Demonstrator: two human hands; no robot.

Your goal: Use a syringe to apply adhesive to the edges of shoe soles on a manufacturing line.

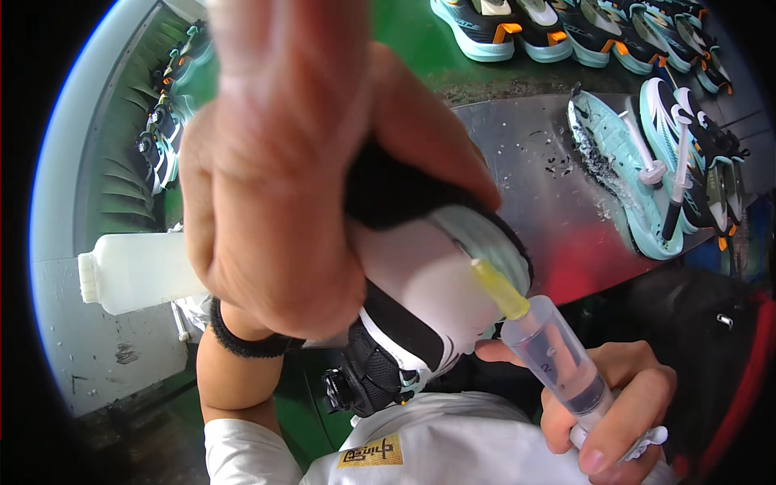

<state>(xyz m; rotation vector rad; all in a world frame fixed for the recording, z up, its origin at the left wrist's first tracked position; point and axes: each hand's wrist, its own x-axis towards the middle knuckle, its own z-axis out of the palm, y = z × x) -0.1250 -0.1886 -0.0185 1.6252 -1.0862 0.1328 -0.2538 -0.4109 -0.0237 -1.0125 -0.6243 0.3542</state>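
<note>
My left hand [275,194], with a dark band at its wrist, is very close to the camera and blurred. Its fingers wrap round a sneaker [428,283] with white and black panels and a mint sole. My right hand [618,396] grips a clear syringe [558,356] by the lower end of its barrel and the plunger. The syringe's yellow needle hub [499,289] points up and left at the sneaker's sole edge. I cannot tell whether the tip touches it. Part of the sneaker is hidden behind my left hand.
A metal table [517,133] bears a mint sole [602,137] with white flakes beside it and a white syringe-like tool [644,149]. Several sneakers [477,28] stand at the far right. A translucent bottle [145,271] lies at left, below more shoes [158,145].
</note>
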